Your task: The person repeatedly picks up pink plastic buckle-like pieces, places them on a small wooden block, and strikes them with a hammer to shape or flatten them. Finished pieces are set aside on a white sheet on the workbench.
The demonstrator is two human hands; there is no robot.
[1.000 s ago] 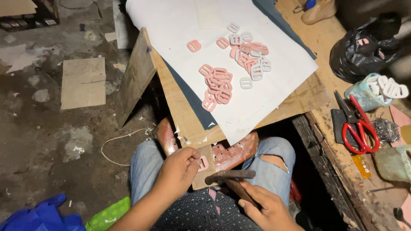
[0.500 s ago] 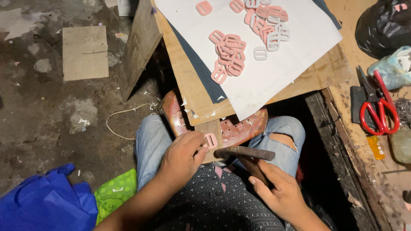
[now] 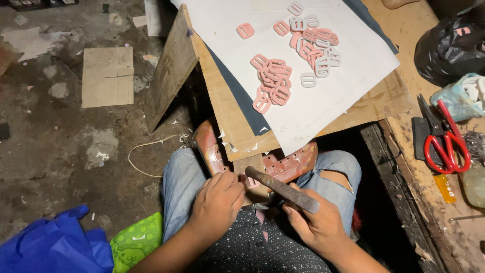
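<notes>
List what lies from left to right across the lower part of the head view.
Blue bag → green bag → left hand → hammer → right hand → red scissors.

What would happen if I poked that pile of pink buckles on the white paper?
The pink buckles look flat and thin, probably light plastic, so they would likely slide apart, not roll. The white paper under them looks smooth, so they might skid easily.
</notes>
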